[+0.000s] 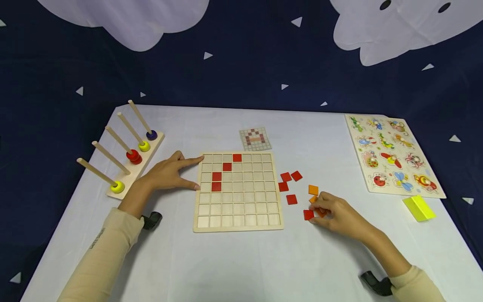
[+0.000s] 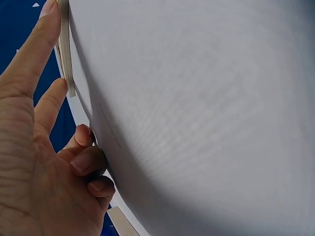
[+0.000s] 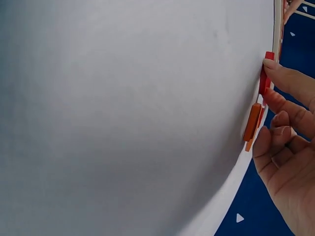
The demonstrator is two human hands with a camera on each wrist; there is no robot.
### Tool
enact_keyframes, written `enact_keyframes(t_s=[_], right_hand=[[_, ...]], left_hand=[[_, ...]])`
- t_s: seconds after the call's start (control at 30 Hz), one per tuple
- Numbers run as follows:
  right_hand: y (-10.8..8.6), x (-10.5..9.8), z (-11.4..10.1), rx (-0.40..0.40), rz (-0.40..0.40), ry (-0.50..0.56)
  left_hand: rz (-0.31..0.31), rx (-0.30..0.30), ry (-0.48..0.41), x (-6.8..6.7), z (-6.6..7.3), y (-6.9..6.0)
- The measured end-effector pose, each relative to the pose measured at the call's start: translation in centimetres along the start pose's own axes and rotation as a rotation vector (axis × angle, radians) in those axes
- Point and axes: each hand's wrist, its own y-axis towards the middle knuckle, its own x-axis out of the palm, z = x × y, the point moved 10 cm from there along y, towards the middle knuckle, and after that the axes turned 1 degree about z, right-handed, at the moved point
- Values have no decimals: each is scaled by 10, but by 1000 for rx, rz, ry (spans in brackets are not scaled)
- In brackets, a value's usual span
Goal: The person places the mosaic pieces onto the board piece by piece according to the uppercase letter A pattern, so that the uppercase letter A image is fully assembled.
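A wooden grid board (image 1: 241,208) lies flat on the table, with several red tiles in its upper left cells. My left hand (image 1: 166,173) touches the board's left edge with thumb and index finger spread apart. In the left wrist view, the other fingers of that hand (image 2: 49,162) are bent. To the right of the board, my right hand (image 1: 343,216) pinches a red tile (image 1: 308,215) between thumb and index finger at the tabletop. Orange tiles (image 1: 313,190) lie beside this hand, partly hidden by it. More loose red tiles (image 1: 292,199) lie near the board's right edge.
A small card with a grid pattern (image 1: 255,139) lies behind the board. At the left stands a wooden peg rack (image 1: 141,161) with coloured rings. An insect picture board (image 1: 394,157) and a yellow block (image 1: 419,208) are at the right.
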Motion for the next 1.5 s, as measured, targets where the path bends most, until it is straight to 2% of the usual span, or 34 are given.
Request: enact_keyframes(t_s=[0.3, 0.8, 1.13, 1.33, 1.5], right_hand=[[0, 2, -6, -30, -6, -53], [12, 0, -22, -93, 14, -53], [36, 9, -46, -151, -12, 15], [53, 16, -63, -155, -56, 74], [65, 23, -77, -163, -100, 77]], left_hand=[[5, 0, 7, -1, 0, 1], [6, 3, 11, -1, 1, 2], [2, -6, 0, 0, 1, 2], [8, -10, -4, 1, -1, 2], [8, -10, -2, 1, -1, 1]])
